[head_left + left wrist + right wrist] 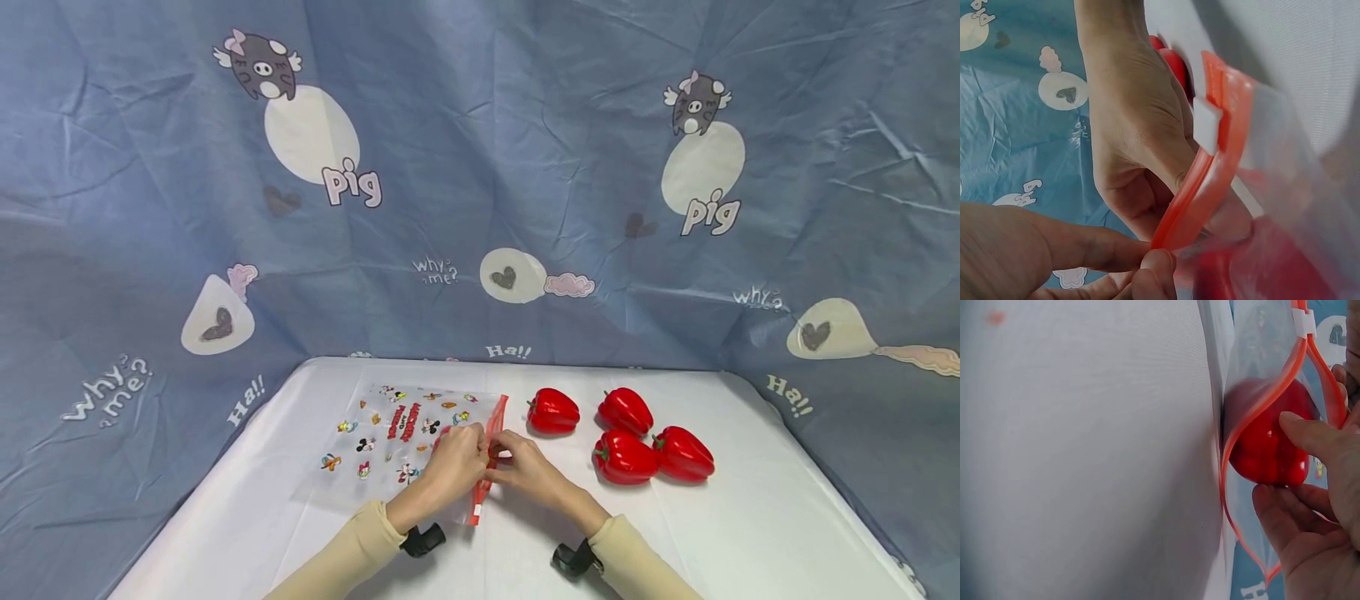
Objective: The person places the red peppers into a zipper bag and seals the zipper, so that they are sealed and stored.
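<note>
A clear zip bag (378,454) with cartoon prints and an orange-red zip edge lies on the white table, its mouth to the right. The left hand (459,460) pinches one side of that edge between thumb and fingers. In the right wrist view the mouth gapes around a red bell pepper (1266,450), just inside the bag. The right hand (1310,506) reaches in at the mouth, thumb on the pepper's face and fingertips at its underside. A white slider (1207,125) sits near one end of the zip.
Right of the bag lie several more red bell peppers: one alone (553,412) near the bag's mouth, the others grouped, such as the rightmost pepper (684,455). A blue printed cloth (450,208) hangs behind the white table (757,533).
</note>
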Motion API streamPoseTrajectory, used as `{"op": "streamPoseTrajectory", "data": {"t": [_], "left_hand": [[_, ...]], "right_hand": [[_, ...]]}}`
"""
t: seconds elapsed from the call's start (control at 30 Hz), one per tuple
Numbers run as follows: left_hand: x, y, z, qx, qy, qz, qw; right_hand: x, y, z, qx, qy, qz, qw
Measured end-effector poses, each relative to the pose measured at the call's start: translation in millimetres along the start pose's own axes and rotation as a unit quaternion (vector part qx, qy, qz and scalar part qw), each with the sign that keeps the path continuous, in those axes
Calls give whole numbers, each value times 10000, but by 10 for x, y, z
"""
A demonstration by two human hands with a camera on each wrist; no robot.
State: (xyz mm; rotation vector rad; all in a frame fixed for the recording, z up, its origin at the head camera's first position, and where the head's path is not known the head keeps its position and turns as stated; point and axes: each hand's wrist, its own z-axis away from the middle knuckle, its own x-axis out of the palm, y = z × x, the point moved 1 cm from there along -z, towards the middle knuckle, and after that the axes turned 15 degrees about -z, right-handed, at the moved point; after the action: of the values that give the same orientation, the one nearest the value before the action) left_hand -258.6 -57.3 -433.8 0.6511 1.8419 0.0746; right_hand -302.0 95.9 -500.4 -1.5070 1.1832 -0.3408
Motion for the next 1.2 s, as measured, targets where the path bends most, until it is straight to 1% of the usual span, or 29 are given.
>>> {"op": "streamPoseTrajectory", "data": {"t": [0.13, 0.3, 0.43, 0.6, 0.7, 0.87, 0.97, 1.2], "left_hand": [[0, 9, -4, 15, 7, 37, 10000], [17, 14, 4, 4, 15, -9, 10000], [24, 17, 13, -42, -77, 45, 10000], [32, 16, 11, -117, -173, 85, 9997], [30, 16, 5, -133, -167, 55, 9998], [39, 9, 4, -126, -141, 3, 9998], [48, 2, 6, -141, -154, 7, 9998], [36, -6, -3, -140, -102, -100, 9998]], "right_hand": [[11, 7, -6, -94, 20, 0, 10000], [31, 17, -15, -67, 30, 30, 10000], [49, 12, -15, 20, 71, 36, 10000], [49, 4, -11, -32, 62, 97, 9999], [29, 14, -3, -13, 55, 147, 9999], [-26, 34, 24, 152, 43, 232, 9996], [-68, 26, 49, 201, 34, 195, 9996], [-132, 22, 100, 138, 3, 199, 9997]]}}
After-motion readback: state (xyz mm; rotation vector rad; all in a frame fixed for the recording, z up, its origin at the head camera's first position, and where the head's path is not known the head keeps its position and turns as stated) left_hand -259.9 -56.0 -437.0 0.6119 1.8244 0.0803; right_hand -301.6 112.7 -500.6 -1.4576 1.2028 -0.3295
